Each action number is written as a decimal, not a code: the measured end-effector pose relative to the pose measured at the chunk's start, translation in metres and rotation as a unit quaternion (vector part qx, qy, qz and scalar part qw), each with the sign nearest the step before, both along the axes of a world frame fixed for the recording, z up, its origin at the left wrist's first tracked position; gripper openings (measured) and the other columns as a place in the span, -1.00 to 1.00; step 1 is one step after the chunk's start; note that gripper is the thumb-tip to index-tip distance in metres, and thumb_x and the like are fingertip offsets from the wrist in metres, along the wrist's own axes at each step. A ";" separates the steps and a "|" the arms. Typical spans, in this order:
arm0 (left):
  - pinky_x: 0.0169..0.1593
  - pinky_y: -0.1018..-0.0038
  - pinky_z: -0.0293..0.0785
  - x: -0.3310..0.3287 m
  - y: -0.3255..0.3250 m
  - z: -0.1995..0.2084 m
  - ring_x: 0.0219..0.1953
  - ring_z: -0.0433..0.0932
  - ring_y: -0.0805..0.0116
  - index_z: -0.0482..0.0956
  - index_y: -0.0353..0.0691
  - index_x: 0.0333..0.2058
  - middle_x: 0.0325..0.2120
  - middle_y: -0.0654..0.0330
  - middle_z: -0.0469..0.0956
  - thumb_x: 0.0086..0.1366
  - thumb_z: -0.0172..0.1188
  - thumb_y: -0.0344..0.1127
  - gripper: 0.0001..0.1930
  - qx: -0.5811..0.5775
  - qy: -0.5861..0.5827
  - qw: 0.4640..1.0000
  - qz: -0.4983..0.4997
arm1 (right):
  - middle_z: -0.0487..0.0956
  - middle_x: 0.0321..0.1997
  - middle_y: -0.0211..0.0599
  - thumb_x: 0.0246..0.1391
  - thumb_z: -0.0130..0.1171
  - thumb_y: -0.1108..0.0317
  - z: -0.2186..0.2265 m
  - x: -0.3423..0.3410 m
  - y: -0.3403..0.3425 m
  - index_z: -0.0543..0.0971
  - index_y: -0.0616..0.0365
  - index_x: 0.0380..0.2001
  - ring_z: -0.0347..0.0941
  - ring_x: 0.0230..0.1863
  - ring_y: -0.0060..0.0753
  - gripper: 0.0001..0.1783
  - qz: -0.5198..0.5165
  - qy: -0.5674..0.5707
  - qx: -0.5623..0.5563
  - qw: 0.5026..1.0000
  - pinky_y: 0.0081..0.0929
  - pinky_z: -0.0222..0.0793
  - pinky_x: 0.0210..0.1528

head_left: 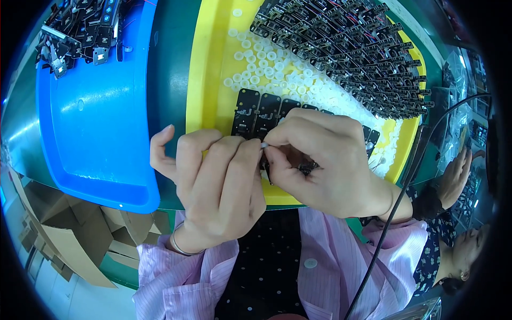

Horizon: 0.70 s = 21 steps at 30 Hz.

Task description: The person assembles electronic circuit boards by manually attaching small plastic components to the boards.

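Over the near edge of the yellow tray (194,96), both my hands meet. My right hand (325,160) pinches a small white ring (264,144) between thumb and index finger. My left hand (218,181) is closed beside it, its fingers bent and the little finger sticking out. Its fingertips press on a dark piece that looks like a small black circuit board (265,162), mostly hidden by my hands. Just beyond my fingers lies a row of black circuit boards (246,109), partly covered by my right hand.
Many loose white rings (261,63) lie in the tray, with dense rows of black board assemblies (341,48) behind. At left is a blue tray (96,128) with black assemblies (90,37). Cardboard boxes (80,240) stand below. A black cable (392,213) crosses at right, near another person's hand (455,178).
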<state>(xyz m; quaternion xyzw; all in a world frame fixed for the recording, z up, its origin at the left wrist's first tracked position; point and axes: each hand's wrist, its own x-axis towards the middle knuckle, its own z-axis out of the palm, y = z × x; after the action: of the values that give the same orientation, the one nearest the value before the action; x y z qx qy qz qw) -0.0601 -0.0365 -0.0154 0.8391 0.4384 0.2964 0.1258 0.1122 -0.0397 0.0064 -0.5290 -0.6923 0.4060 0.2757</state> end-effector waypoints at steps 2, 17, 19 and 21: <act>0.10 0.02 0.18 -0.005 0.006 -0.004 -0.29 0.47 0.17 0.60 -0.25 -0.35 -0.43 0.19 0.56 -0.04 0.25 -0.56 -0.79 -0.015 -0.035 0.999 -0.018 | 0.56 -0.45 -0.15 -0.12 0.21 0.71 -0.003 0.002 -0.001 0.59 0.35 -0.37 0.50 -0.54 -0.38 -0.82 0.004 0.002 0.034 0.999 -0.56 0.39 -0.53; 0.09 0.15 0.28 -0.011 0.012 0.002 -0.31 0.49 0.20 0.67 -0.29 -0.26 -0.47 0.19 0.60 0.07 0.22 -0.60 -0.77 -0.107 -0.078 0.991 -0.028 | 0.53 -0.32 -0.16 -0.22 0.43 0.29 0.029 0.040 -0.077 0.62 0.30 -0.41 0.50 -0.36 -0.11 -0.67 -0.026 -0.242 -0.017 0.970 -0.33 0.42 -0.34; 0.09 0.18 0.31 -0.007 0.011 0.009 -0.28 0.49 0.17 0.66 -0.31 -0.21 -0.42 0.16 0.63 0.10 0.18 -0.62 -0.74 -0.106 -0.066 0.992 -0.028 | 0.49 -0.32 -0.27 -0.28 0.41 0.42 0.019 0.043 -0.086 0.62 0.24 -0.40 0.46 -0.38 -0.24 -0.72 -0.051 -0.254 0.076 0.963 -0.37 0.43 -0.42; 0.09 0.26 0.34 -0.003 0.010 0.020 -0.19 0.50 0.13 0.61 -0.33 -0.09 -0.29 0.09 0.65 0.17 0.10 -0.62 -0.68 -0.170 -0.166 0.971 0.017 | 0.50 -0.34 -0.26 -0.29 0.39 0.48 0.019 0.045 -0.088 0.62 0.24 -0.42 0.43 -0.41 -0.24 -0.75 -0.067 -0.232 0.078 0.967 -0.36 0.39 -0.41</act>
<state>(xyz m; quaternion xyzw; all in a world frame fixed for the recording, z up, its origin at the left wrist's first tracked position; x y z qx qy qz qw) -0.0627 -0.0266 0.0047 0.7367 0.4697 0.3551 0.3325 0.1576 -0.1278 0.0255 -0.6305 -0.7300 0.1978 0.1745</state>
